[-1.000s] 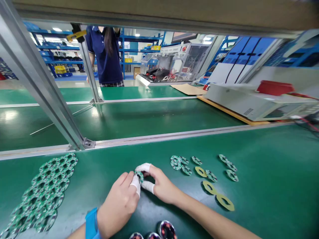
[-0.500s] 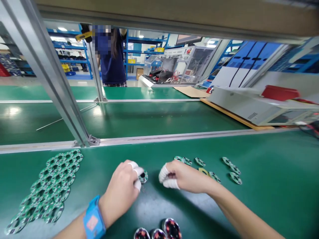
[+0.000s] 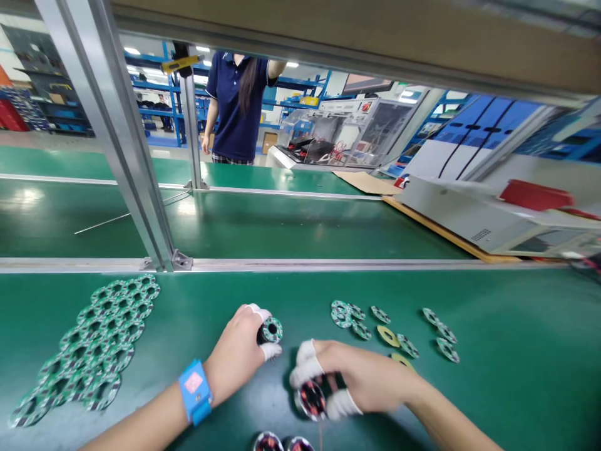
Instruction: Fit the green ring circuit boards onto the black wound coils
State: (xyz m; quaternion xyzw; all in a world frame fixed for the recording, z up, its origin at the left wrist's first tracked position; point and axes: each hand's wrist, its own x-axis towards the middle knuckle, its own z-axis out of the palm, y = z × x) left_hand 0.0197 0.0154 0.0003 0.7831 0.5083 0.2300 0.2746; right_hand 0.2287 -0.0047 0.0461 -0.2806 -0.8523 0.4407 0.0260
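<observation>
My left hand (image 3: pixel 241 338), with white finger covers and a blue wristband, grips a small round part topped by a green ring board (image 3: pixel 272 329). To its right, my right hand (image 3: pixel 338 376), also in white finger covers, has its fingers around a round metal-rimmed part with copper-red windings (image 3: pixel 311 399). Two similar wound parts (image 3: pixel 268 441) stand at the bottom edge. Several loose green ring boards (image 3: pixel 341 314) lie beyond my right hand, with a yellow ring (image 3: pixel 387 336) among them.
Many green ring boards (image 3: pixel 113 322) form an overlapping patch at the left. A metal post (image 3: pixel 136 156) rises from the rail behind the green table (image 3: pixel 225 288). A grey machine (image 3: pixel 451 203) stands at the back right, and a person (image 3: pixel 237 109) is beyond the tables.
My right hand has moved down towards me and closed around one of the wound parts. The ring board at my left hand now shows more fully. The view has shifted slightly.
</observation>
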